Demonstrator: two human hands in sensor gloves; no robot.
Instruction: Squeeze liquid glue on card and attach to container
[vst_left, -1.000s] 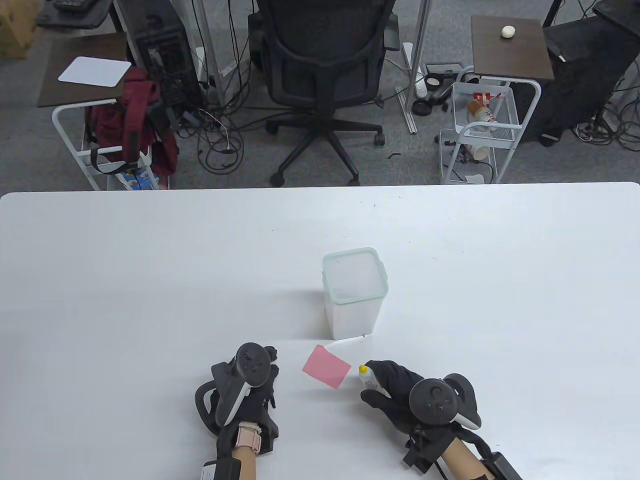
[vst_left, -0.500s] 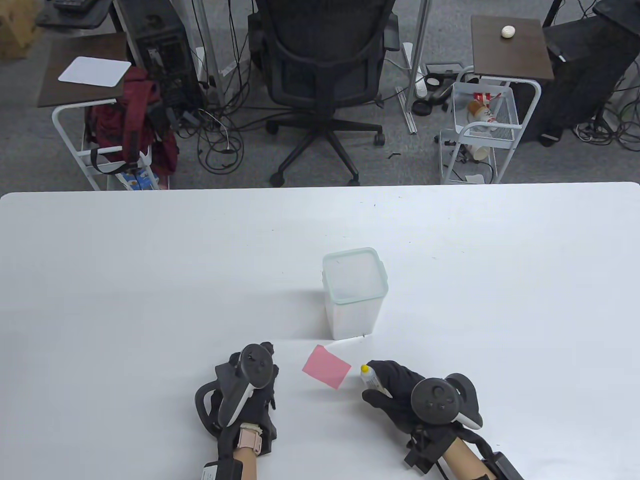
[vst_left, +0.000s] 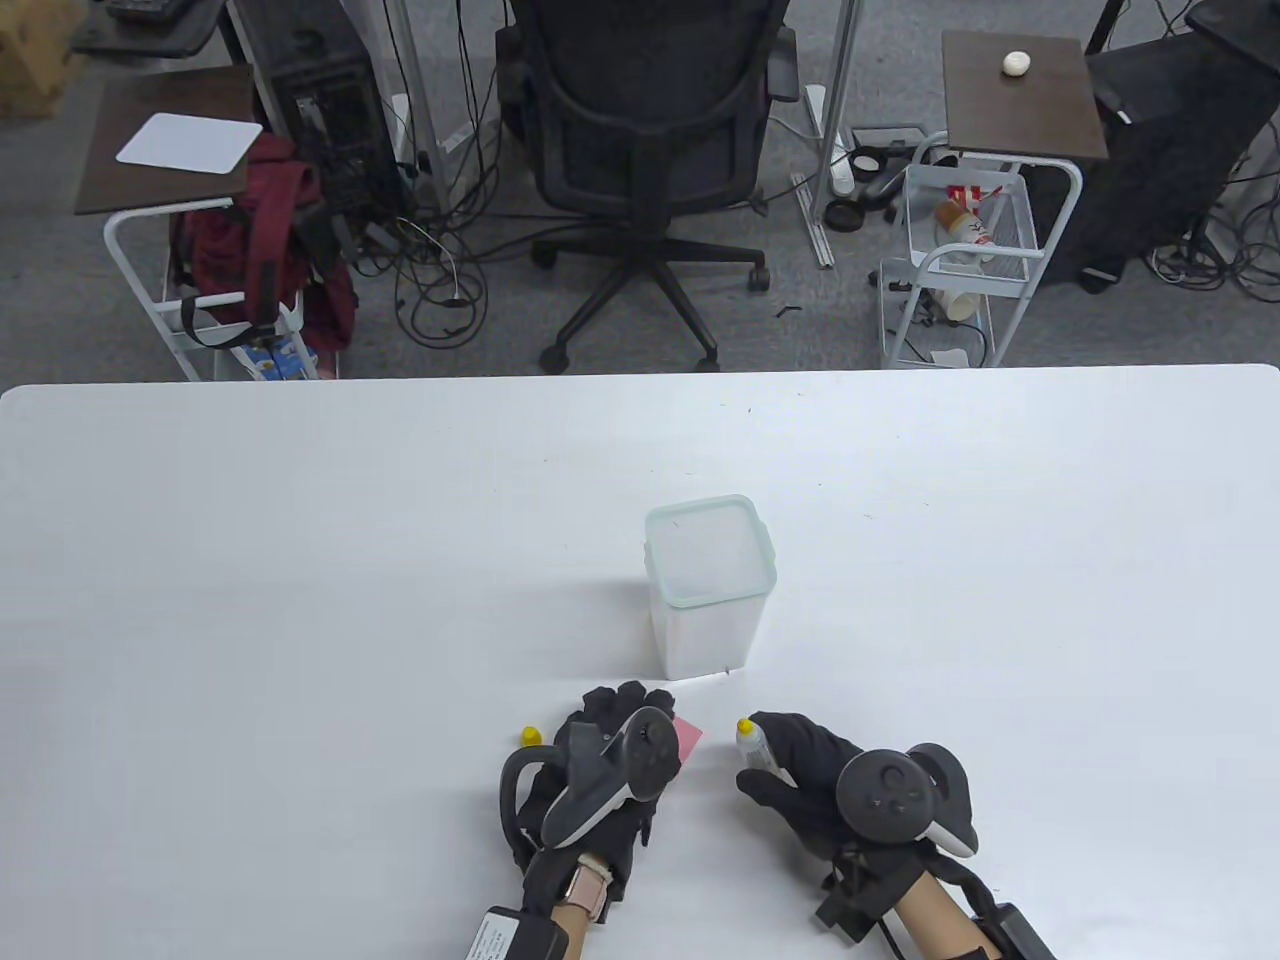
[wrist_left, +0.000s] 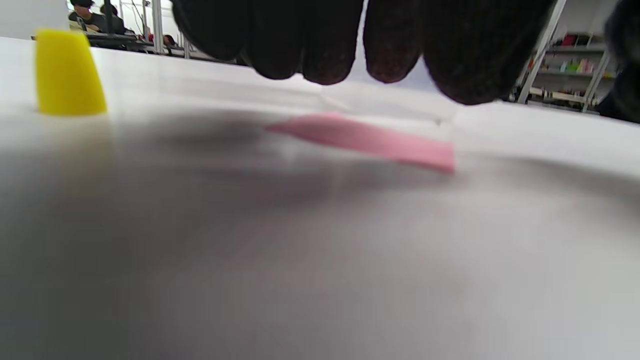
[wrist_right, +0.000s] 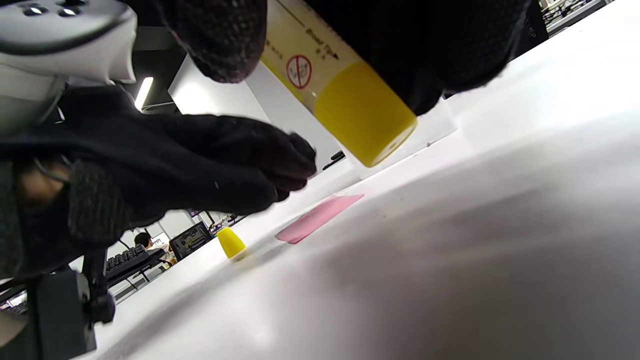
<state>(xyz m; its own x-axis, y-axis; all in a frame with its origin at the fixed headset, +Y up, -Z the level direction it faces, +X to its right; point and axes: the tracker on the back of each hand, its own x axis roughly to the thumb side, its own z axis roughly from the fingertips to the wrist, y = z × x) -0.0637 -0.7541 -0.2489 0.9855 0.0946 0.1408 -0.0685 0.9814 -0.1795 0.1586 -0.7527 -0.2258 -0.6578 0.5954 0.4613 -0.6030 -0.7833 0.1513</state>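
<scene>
The pink card (vst_left: 689, 737) lies flat on the white table in front of the clear container (vst_left: 710, 590), which has a pale green rim. My left hand (vst_left: 622, 708) covers most of the card. In the left wrist view its fingertips (wrist_left: 325, 55) hover just above the card (wrist_left: 365, 142), holding nothing. My right hand (vst_left: 795, 765) grips the glue bottle (vst_left: 751, 747), its yellow nozzle pointing toward the card. The right wrist view shows the bottle (wrist_right: 345, 95) uncapped above the table, with the card (wrist_right: 320, 217) beyond. A small yellow cap (vst_left: 531, 737) stands on the table left of my left hand.
The white table (vst_left: 300, 560) stretches wide to both sides and behind the container. Beyond its far edge stand an office chair (vst_left: 645, 150) and side carts. The cap also shows in the left wrist view (wrist_left: 67, 75) and the right wrist view (wrist_right: 231, 243).
My left hand has moved right and now covers the pink card, leaving the yellow cap standing on the table. My right hand with the glue bottle shifted slightly right.
</scene>
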